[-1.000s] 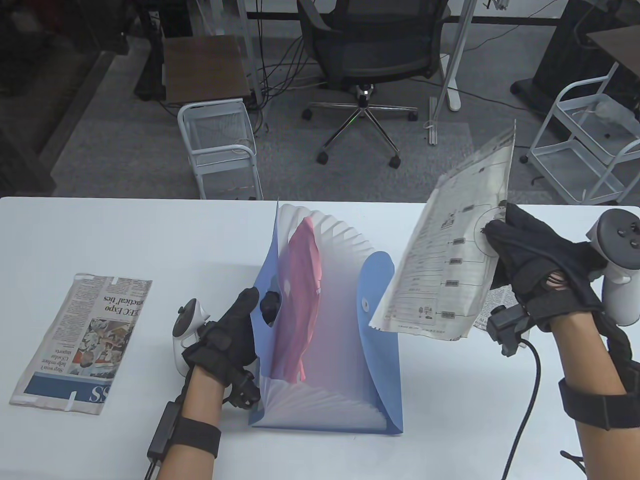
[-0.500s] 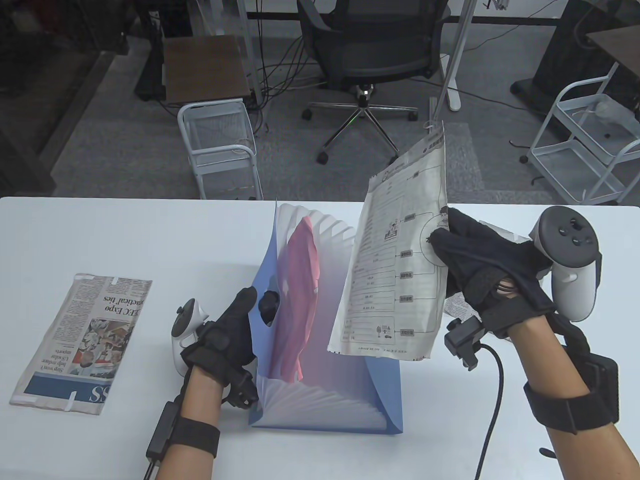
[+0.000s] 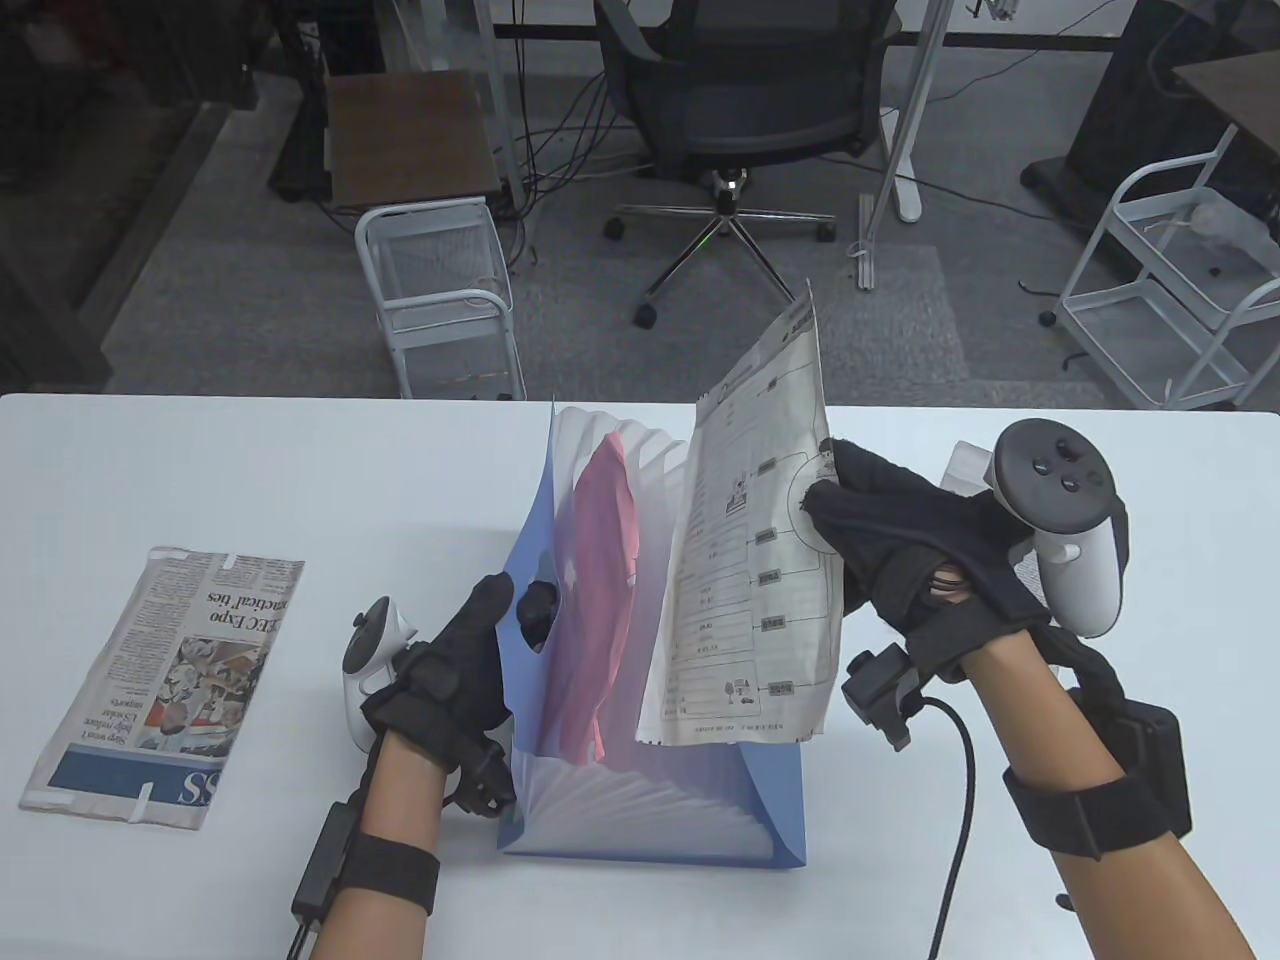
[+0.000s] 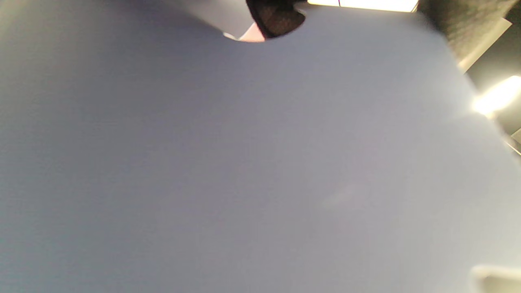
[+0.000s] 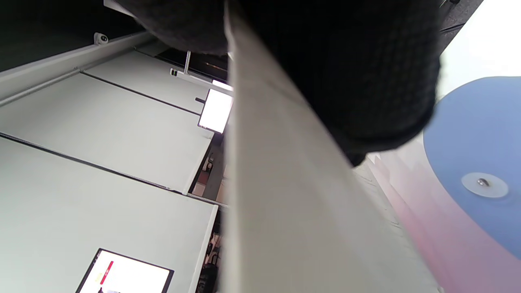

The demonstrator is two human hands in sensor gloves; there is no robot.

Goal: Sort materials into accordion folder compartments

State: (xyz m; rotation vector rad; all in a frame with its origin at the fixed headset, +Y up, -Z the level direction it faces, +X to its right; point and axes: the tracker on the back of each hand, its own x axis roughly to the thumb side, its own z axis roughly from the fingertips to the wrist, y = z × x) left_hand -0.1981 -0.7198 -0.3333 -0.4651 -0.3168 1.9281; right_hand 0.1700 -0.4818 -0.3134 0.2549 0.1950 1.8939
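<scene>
Blue accordion folder [image 3: 760,800] stands fanned open, pink sheet [image 3: 598,560] inside, folded newspaper [image 3: 745,590] upright above it.

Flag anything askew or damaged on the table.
Nothing is damaged. The pink sheet in the accordion folder sags crookedly, bent instead of flat. The folded newspaper lies slightly tilted at the table's left.

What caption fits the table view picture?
Right hand holds a newspaper sheet above the accordion folder.
</scene>
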